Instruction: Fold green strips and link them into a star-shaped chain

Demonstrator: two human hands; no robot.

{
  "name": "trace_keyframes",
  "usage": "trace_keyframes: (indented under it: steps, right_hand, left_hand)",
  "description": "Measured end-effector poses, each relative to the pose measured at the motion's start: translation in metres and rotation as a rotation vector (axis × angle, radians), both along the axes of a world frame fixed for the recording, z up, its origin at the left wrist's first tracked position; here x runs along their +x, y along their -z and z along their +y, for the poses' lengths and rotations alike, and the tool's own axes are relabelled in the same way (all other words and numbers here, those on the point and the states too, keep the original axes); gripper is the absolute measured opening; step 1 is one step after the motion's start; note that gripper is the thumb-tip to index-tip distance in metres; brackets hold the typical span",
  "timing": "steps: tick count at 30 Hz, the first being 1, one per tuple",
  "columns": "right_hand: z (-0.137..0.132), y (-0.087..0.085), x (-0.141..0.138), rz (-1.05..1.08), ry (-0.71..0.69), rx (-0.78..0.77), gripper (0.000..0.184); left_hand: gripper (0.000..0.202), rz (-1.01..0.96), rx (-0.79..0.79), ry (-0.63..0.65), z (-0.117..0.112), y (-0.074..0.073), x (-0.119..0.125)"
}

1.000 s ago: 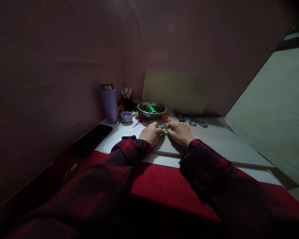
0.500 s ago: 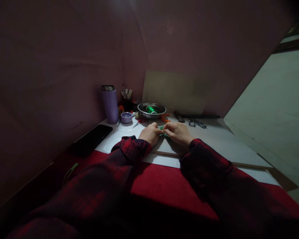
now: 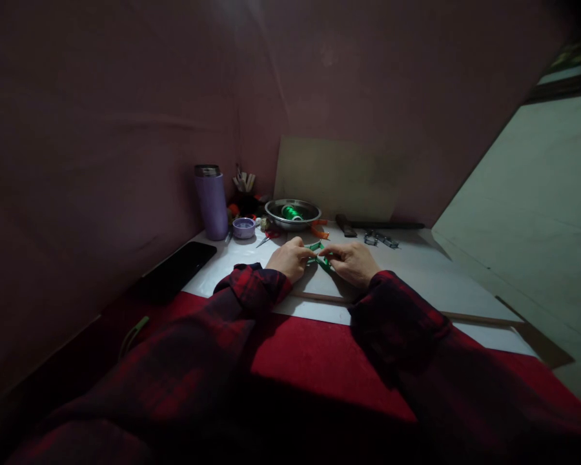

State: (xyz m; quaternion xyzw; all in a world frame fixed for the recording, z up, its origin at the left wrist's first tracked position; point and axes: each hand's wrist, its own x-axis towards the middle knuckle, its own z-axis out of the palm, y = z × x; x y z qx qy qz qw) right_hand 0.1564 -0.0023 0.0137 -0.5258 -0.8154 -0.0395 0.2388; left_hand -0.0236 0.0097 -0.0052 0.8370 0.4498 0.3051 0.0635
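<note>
A small green open frame (image 3: 325,264), looking wrapped in green, is between my two hands above the white board. My left hand (image 3: 288,259) is closed, its thumb and forefinger pinching the frame's left side. On the other side my right hand (image 3: 353,261) is closed too, fingertips together at the frame's inner edge. Whether a thread lies in that pinch is too small to tell. Beyond the hands, a spool of green thread (image 3: 291,212) lies in a steel bowl (image 3: 293,226). Orange-handled snips (image 3: 319,230) rest in front of the bowl.
A purple tumbler (image 3: 212,205), a small purple dish (image 3: 244,228) and a dark phone (image 3: 188,263) are at the left. Thin pointed scissors (image 3: 266,239) lie near the dish. A hammer (image 3: 346,226) and small metal frames (image 3: 381,239) sit back right on the white board (image 3: 440,271).
My right hand has drawn slightly away from my left, and more of the green frame shows between them. The whole view has shifted a little.
</note>
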Motion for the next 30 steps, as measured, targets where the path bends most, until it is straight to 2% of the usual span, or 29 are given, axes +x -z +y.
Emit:
trace_keyframes:
  steps: [11,30]
  right_hand:
    - [0.0015,0.0011,0.0009,0.031,0.015,-0.044,0.029]
    - [-0.0028,0.0022,0.003,0.021,0.036,-0.006,0.026]
  left_hand:
    - [0.028,-0.03,0.017,0.017,0.004,0.0043,-0.0007]
    - [0.031,-0.067,-0.024,-0.002,0.0059,0.0003,-0.0012]
